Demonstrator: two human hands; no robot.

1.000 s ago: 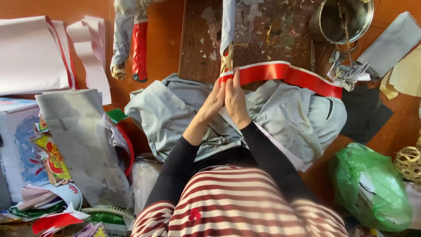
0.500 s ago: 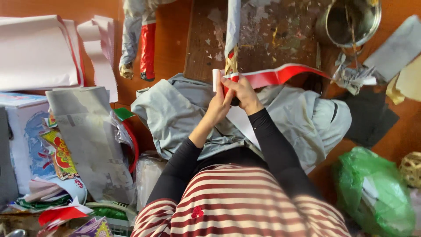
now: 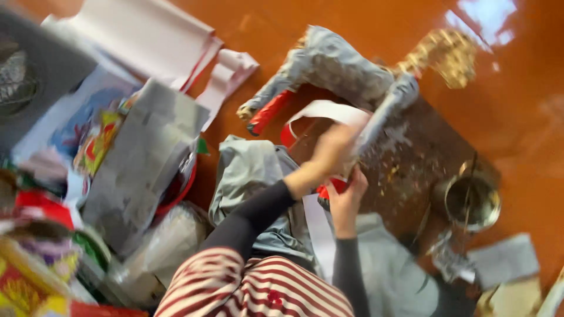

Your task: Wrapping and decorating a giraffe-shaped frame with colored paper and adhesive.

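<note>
I see a glossy orange floor [image 3: 505,76] crowded with paper. Since before, the view has tilted; my left hand [image 3: 332,149] and right hand [image 3: 346,196] grasp the red-and-white strip [image 3: 320,111].

Metal pot [image 3: 472,202] right of hands [image 3: 341,176], on board [image 3: 411,158].
</note>
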